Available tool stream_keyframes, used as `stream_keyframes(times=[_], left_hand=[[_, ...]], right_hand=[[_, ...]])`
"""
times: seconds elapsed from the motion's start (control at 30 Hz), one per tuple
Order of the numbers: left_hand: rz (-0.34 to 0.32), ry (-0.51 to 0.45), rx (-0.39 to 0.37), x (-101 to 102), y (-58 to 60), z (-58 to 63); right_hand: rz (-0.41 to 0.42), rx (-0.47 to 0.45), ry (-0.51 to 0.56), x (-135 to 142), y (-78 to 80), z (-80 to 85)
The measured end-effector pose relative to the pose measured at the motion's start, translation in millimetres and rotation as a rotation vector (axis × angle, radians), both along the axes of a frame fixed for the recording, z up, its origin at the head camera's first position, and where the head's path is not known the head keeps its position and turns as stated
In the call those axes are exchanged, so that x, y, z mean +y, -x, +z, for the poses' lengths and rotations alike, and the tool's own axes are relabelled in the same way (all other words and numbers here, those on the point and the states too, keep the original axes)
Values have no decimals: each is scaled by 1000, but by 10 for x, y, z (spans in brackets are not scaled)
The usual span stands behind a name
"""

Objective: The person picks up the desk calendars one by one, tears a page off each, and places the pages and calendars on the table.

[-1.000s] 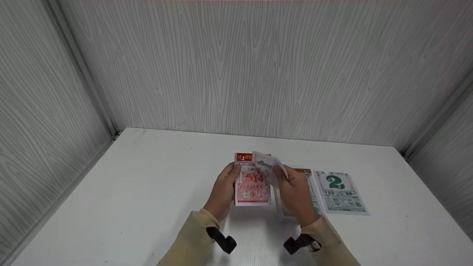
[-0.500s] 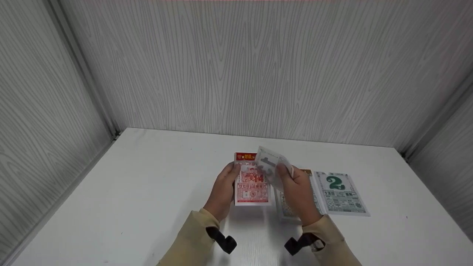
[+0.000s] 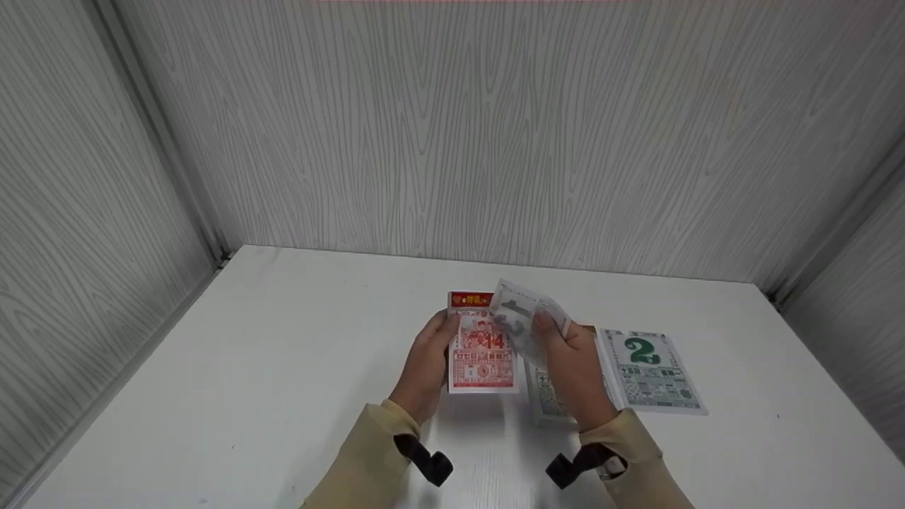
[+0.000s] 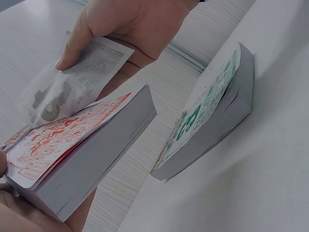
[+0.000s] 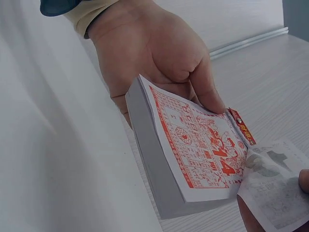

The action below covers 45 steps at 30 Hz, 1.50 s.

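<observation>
My left hand [image 3: 423, 364] holds a thick tear-off calendar [image 3: 483, 367] by its left side, thumb on top. Its front page is printed in red with the number 14, under a red and gold header strip. At the upper right of the block, my right hand [image 3: 576, 375] pinches a thin calendar page [image 3: 515, 311], turned so that its printing shows through faintly from behind. One end of that page lies over the header end of the block in the right wrist view; whether it is still attached I cannot tell. Both hands are above the table.
A second calendar block [image 4: 205, 121] with a green 3 lies on the white table [image 3: 297, 367], partly under my right hand in the head view. To its right is a page with a green 2 [image 3: 654, 371]. Wood-grain panels [image 3: 452, 127] enclose the table.
My right hand has moved slightly to the right, drawing the thin page right and a little upward over the calendar. The left hand and the red calendar have hardly moved.
</observation>
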<state>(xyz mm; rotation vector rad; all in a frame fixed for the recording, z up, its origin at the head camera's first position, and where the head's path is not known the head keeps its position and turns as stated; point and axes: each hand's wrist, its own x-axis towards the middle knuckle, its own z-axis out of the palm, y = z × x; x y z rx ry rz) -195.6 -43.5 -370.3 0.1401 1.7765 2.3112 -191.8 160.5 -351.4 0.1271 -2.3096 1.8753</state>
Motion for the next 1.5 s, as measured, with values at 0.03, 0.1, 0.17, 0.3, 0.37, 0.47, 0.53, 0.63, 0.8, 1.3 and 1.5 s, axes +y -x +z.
stream_keyframes(times=[0.03, 0.1, 0.17, 0.3, 0.37, 0.47, 0.53, 0.63, 0.8, 1.3, 1.5], left_hand=[[7, 2, 2, 4, -2, -6], [20, 3, 9, 8, -5, -15], [31, 5, 20, 10, -10, -16], [47, -22, 36, 9, -20, -16], [49, -37, 39, 8, -23, -14], [48, -40, 48, 7, -24, -13], [44, -38, 52, 8, -25, -14], [29, -37, 63, 3, -21, -15], [13, -40, 63, -9, -45, 32], [47, -23, 60, -3, -23, -22], [54, 8, 72, -14, -34, 4]], right_hand=[[-1, 2, 2, 1, -2, -1], [-3, 0, 4, 4, -5, -5], [-4, -5, 8, 5, -4, -7], [-2, -6, 40, 6, -1, -6], [4, -4, 56, 6, -4, -2], [9, -9, 69, 9, -12, 2], [21, -11, 84, 10, -15, 4], [36, -6, 127, 2, -27, 12], [36, -16, 188, 2, -31, 20], [69, 184, 10, -51, -65, 22], [117, 565, -472, -131, -81, -25]])
